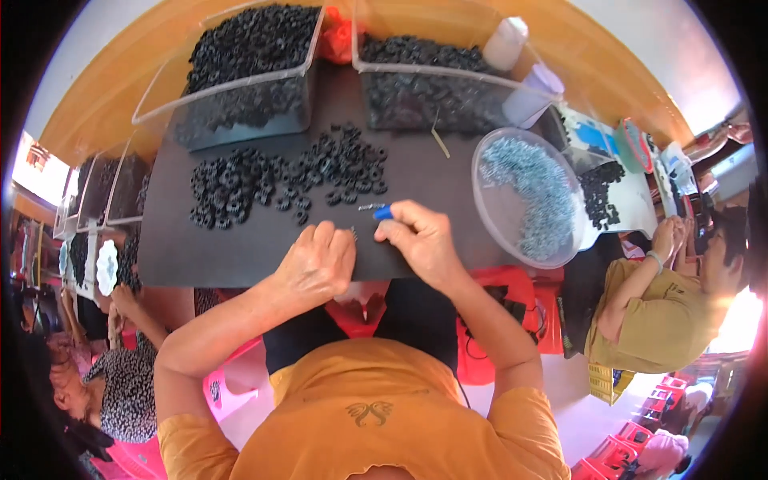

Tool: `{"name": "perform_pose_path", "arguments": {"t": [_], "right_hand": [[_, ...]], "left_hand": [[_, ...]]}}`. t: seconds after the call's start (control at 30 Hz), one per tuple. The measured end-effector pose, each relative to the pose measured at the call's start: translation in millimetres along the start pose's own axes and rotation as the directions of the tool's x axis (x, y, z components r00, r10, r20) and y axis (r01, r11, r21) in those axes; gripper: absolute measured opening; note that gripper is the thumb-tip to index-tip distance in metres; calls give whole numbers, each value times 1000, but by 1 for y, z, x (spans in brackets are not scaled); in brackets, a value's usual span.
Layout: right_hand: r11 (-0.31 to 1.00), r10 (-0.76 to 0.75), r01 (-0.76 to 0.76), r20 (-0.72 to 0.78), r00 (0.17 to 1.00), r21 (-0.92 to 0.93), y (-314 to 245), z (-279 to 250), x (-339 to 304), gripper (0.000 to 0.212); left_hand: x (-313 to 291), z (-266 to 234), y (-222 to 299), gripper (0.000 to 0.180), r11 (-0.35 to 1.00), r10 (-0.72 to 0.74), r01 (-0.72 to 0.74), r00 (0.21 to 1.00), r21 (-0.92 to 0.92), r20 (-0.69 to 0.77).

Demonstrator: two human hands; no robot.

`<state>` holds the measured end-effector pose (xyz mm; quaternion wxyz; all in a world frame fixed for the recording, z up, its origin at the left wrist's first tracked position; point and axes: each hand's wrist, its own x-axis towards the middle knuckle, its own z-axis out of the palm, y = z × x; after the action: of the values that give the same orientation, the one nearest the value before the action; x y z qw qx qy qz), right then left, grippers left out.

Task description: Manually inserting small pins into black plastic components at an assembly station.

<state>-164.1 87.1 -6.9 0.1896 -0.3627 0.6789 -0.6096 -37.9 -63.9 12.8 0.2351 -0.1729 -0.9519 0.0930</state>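
A: Largest first. A dark table (448,172) is seen from above, with an orange surface beyond its far edge.

B: On the far side, two clear bins are noted: the left bin (232,68) and the right bin (432,80), both heaped with small black rings. A red bag (336,36) is wedged between them.

A: To the right, a round clear bowl (524,192) is filled with pale metal screws. Two white bottles (520,68) are propped by the right bin's corner.

B: A loose pile of black rings (280,180) is spread on the table, just beyond the hands.

A: Hands next. The left hand (316,264) is laid knuckles-up on the near edge of the table, fingers curled under. Whether anything is pinched there cannot be told; only a small glint is seen at its fingertips.

B: The right hand (420,240) is closed around a blue tool (378,210); thumb and fingers are wrapped on the handle, and a short metal tip is pointed left, toward the pile. The tool is held just above the table, between the hands and the rings.

A: Other people are recorded at both sides: one person at lower left, one in a mustard shirt (664,320) at right.
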Motion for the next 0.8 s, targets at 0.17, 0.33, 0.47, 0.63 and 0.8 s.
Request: {"name": "perform_pose_path", "arguments": {"t": [0.17,0.33,0.47,0.63,0.8], "right_hand": [[997,-24,23,15,1000,69,3,1,-8,7],[997,-17,17,-13,1000,69,7,1,-5,9],[998,57,-57,11,998,20,-1,-4,-4,11],[980,71,-59,-54,996,189,2,-3,0,4],[993,30,-23,-62,998,119,5,-1,-3,6]], "left_hand": [[15,-12,-28,10,936,-149,138,989,-323,-9],[112,-16,-99,11,956,-192,140,962,-256,-192],[167,-28,-130,33,958,-281,238,890,-159,-360],[118,-32,-121,23,944,-271,210,933,-254,-238],[15,-25,-84,15,882,-377,344,925,-323,-42]]}}
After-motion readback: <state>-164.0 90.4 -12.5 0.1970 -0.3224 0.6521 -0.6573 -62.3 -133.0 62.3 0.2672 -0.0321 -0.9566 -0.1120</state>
